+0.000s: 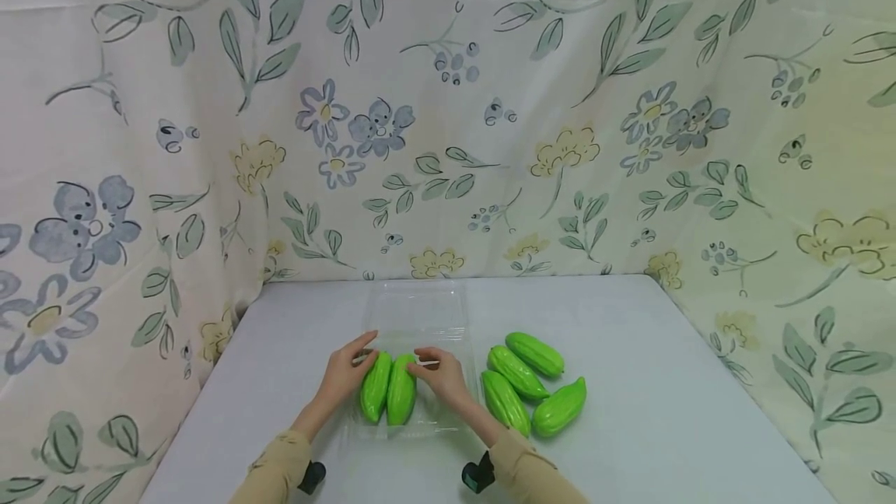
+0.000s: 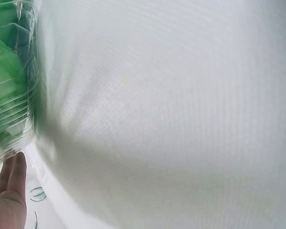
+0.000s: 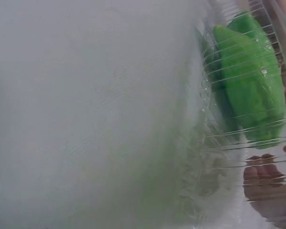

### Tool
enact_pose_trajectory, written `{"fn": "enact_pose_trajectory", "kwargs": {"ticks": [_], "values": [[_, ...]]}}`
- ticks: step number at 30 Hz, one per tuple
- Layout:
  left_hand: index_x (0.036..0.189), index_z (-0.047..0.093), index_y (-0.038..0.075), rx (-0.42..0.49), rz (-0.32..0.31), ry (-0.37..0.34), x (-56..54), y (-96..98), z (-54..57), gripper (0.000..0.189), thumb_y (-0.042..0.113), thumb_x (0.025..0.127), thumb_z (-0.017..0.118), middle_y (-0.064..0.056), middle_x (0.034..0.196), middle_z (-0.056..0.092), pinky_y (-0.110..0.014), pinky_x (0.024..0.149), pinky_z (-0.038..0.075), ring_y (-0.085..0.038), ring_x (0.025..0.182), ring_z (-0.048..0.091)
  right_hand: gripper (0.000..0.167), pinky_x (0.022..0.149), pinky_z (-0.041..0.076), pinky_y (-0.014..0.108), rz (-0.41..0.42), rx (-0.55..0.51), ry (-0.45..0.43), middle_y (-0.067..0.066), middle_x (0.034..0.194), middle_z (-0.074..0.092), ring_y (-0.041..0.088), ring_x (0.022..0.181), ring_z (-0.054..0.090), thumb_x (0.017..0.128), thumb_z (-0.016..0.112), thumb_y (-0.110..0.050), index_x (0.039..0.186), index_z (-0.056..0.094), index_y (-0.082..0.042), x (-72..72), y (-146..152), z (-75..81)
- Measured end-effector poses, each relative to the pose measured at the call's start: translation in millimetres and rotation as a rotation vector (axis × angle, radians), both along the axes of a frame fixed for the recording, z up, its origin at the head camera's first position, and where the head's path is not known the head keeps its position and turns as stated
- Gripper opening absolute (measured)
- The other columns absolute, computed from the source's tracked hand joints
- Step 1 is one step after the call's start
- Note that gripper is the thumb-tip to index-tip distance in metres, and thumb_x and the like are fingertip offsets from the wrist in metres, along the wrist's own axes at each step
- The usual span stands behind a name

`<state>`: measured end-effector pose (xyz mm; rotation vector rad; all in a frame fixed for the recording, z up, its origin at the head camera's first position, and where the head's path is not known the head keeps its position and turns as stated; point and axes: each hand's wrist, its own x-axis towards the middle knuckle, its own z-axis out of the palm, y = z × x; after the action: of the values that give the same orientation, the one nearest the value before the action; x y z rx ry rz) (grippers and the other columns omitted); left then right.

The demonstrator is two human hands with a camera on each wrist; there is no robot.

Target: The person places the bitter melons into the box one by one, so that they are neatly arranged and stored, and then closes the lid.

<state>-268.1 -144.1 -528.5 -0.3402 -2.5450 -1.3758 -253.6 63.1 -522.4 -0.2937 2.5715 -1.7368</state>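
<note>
Two green ribbed bitter melons lie side by side lengthwise in a clear plastic clamshell box (image 1: 435, 409). At the far end of the left bitter melon (image 1: 375, 387) is my left hand (image 1: 343, 372), thumb close to its edge and fingers stretched forward. My right hand (image 1: 442, 376) is over the box, its thumb touching the top of the right bitter melon (image 1: 401, 391) and its fingers loosely bent. Through the ridged plastic, the right wrist view shows a bitter melon (image 3: 252, 78) with fingertips just past its end. Fingers (image 2: 18, 174) show beyond the box wall in the left wrist view.
The box's clear lid (image 1: 416, 308) lies folded back towards the far table edge. Right of the box, several more bitter melons (image 1: 516, 372) lie in a loose group on the white table (image 1: 651, 411). A floral curtain (image 1: 448, 115) hangs behind and at both sides.
</note>
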Motion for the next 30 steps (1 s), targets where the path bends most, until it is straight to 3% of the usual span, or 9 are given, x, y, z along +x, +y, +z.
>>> {"fn": "enact_pose_trajectory", "kwargs": {"ticks": [9, 18, 25, 30], "values": [[0.131, 0.056, 0.003, -0.004, -0.002, 0.007, -1.0, -1.2, -3.6, 0.04, 0.008, 0.092, 0.061, -0.018, 0.135, 0.055, -0.044, 0.087, 0.058, -0.032, 0.102, 0.067, 0.042, 0.076, 0.06, 0.032, 0.033, 0.031, 0.011, 0.02, 0.115, 0.065, 0.03, 0.097, 0.065, 0.088, 0.068, -0.025, 0.121, 0.062, 0.0, 6.1, 7.9, 7.8], [0.133, 0.055, 0.004, -0.016, -0.015, -0.014, -1.8, -2.7, -0.8, 0.041, 0.009, 0.092, 0.061, -0.016, 0.137, 0.053, -0.043, 0.09, 0.057, -0.03, 0.105, 0.066, 0.042, 0.08, 0.06, 0.037, 0.092, 0.064, 0.049, 0.025, 0.118, 0.062, 0.035, 0.101, 0.064, 0.089, 0.067, -0.024, 0.123, 0.06, 0.0, 9.5, 23.2, 25.1], [0.132, 0.054, 0.003, -0.015, -0.029, 0.015, -1.5, -3.4, -1.3, 0.041, 0.007, 0.092, 0.061, -0.018, 0.137, 0.053, -0.043, 0.088, 0.057, -0.032, 0.103, 0.066, 0.043, 0.083, 0.059, 0.036, 0.108, 0.035, 0.047, 0.022, 0.119, 0.062, 0.033, 0.103, 0.063, 0.09, 0.066, -0.025, 0.126, 0.059, -0.003, 10.9, 30.0, 29.5], [0.133, 0.054, 0.004, -0.02, -0.029, -0.006, -1.7, -3.8, -2.0, 0.042, 0.008, 0.092, 0.061, -0.017, 0.138, 0.053, -0.042, 0.089, 0.057, -0.031, 0.105, 0.066, 0.038, 0.086, 0.058, 0.04, 0.132, 0.011, 0.084, 0.023, 0.118, 0.062, 0.034, 0.104, 0.063, 0.092, 0.063, -0.017, 0.126, 0.058, -0.002, 21.8, 31.1, 40.8]]}}
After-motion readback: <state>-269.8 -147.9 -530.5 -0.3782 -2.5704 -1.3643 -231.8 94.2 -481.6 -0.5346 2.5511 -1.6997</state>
